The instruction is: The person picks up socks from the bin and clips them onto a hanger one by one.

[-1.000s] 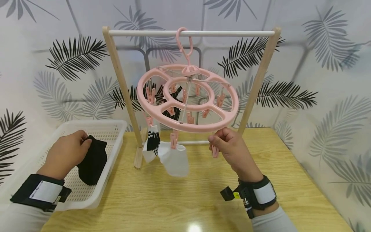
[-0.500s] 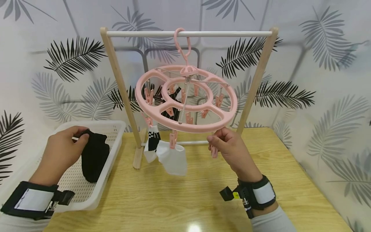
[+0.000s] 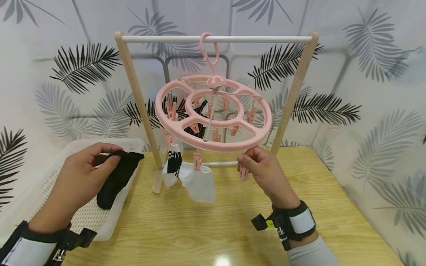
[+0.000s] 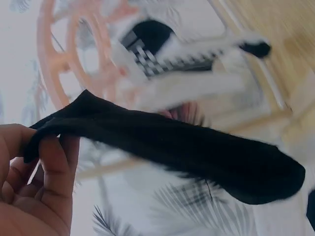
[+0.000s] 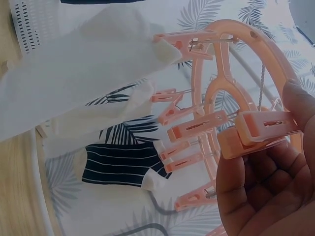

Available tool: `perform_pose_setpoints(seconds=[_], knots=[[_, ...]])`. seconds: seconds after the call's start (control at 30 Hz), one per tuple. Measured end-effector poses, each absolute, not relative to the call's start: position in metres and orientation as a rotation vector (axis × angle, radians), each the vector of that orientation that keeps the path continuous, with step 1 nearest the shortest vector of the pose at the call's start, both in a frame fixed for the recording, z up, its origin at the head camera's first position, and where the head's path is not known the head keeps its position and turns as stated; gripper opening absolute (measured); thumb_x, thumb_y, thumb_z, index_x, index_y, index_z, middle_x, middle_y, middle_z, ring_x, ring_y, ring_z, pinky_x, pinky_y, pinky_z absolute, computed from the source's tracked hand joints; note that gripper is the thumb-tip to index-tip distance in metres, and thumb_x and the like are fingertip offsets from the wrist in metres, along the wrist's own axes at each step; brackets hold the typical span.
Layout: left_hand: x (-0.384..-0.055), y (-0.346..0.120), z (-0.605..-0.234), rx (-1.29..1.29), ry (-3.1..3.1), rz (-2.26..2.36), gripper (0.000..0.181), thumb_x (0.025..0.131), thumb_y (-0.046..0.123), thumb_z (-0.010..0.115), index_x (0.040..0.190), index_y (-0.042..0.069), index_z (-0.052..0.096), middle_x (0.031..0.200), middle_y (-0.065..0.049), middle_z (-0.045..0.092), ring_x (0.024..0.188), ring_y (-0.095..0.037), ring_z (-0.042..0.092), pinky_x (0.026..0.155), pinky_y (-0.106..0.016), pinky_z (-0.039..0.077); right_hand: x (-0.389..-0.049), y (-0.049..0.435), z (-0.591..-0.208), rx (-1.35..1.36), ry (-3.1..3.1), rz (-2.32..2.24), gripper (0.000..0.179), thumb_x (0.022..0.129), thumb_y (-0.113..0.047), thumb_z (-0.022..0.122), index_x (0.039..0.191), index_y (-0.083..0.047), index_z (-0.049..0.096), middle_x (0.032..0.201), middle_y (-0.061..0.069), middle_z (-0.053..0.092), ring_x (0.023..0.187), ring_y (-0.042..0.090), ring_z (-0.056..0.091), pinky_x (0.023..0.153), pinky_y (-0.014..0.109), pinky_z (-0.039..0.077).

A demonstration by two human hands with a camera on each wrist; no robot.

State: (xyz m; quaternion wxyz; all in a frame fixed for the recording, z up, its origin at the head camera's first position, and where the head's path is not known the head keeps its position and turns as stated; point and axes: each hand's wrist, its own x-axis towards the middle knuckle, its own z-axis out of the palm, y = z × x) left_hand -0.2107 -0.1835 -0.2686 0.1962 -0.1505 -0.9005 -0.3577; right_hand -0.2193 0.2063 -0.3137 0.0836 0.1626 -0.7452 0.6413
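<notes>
My left hand [image 3: 88,177] pinches a black sock [image 3: 118,177] by its cuff, over the right side of the white basket; the sock stretches away from the fingers in the left wrist view. At the front right of a pink round drying hanger [image 3: 219,146], my right hand [image 3: 264,171] holds a pink clothespin [image 5: 268,129] between thumb and fingers. A white sock [image 3: 199,184] hangs from the front clip. Left of it hangs a white sock with black checks [image 3: 173,162]. Behind, a black striped sock [image 5: 123,164] is clipped up too.
The hanger hooks over the white bar [image 3: 259,38] of a wooden stand [image 3: 136,88] on the wooden table [image 3: 186,236]. At left stands the white perforated basket [image 3: 108,225]. Several other pink clips dangle under the ring. A leaf-patterned wall [image 3: 376,118] rises behind.
My left hand has lifted the black sock and carried it right, toward the basket's right rim. My right hand stays at the same clothespin, almost still.
</notes>
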Motion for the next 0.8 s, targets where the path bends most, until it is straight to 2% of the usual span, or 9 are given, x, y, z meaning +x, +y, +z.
perform_pose_setpoints(seconds=[0.1,0.2,0.33,0.53,0.8], knots=[[-0.202,-0.169,-0.266,-0.539,-2.495,-1.034,0.023,0.092,0.017,0.059,0.114,0.015,0.064,0.100,-0.009,0.068,0.080,0.001,0.059,0.056,-0.017,0.044,-0.219,0.206,-0.314,0.491,-2.221,1.915,0.024,0.093,-0.022,0.058,0.087,0.000,0.053,0.074,0.008,0.061,0.061,0.028,0.058,0.056,0.031,0.052],[-0.192,-0.153,-0.265,-0.619,-2.497,-1.105,0.023,0.092,0.013,0.058,0.114,0.015,0.063,0.098,-0.008,0.069,0.073,-0.007,0.061,0.054,-0.022,0.046,-0.219,0.207,-0.314,0.498,-2.224,1.918,0.025,0.093,-0.023,0.058,0.088,0.001,0.053,0.075,0.009,0.061,0.062,0.028,0.058,0.057,0.032,0.052],[-0.184,-0.125,-0.276,-0.656,-2.519,-1.236,0.019,0.092,0.016,0.058,0.109,0.019,0.065,0.100,-0.003,0.068,0.074,-0.010,0.062,0.056,-0.028,0.047,-0.218,0.209,-0.313,0.500,-2.221,1.919,0.025,0.093,-0.023,0.057,0.087,0.001,0.052,0.075,0.008,0.061,0.062,0.027,0.058,0.058,0.031,0.053],[-0.181,-0.076,-0.315,-0.700,-2.537,-1.560,0.015,0.090,0.017,0.061,0.104,0.014,0.065,0.097,-0.004,0.066,0.075,-0.012,0.062,0.062,-0.031,0.052,-0.216,0.207,-0.312,0.524,-2.208,1.932,0.025,0.093,-0.022,0.057,0.087,0.001,0.052,0.076,0.010,0.061,0.061,0.027,0.058,0.058,0.032,0.053],[-0.187,-0.021,-0.341,-0.871,-2.574,-1.585,0.010,0.091,0.021,0.061,0.099,0.019,0.065,0.089,0.005,0.065,0.082,-0.007,0.058,0.071,-0.033,0.053,-0.216,0.205,-0.313,0.538,-2.193,1.933,0.022,0.093,-0.019,0.058,0.087,0.002,0.053,0.077,0.011,0.061,0.062,0.028,0.059,0.060,0.033,0.053]])
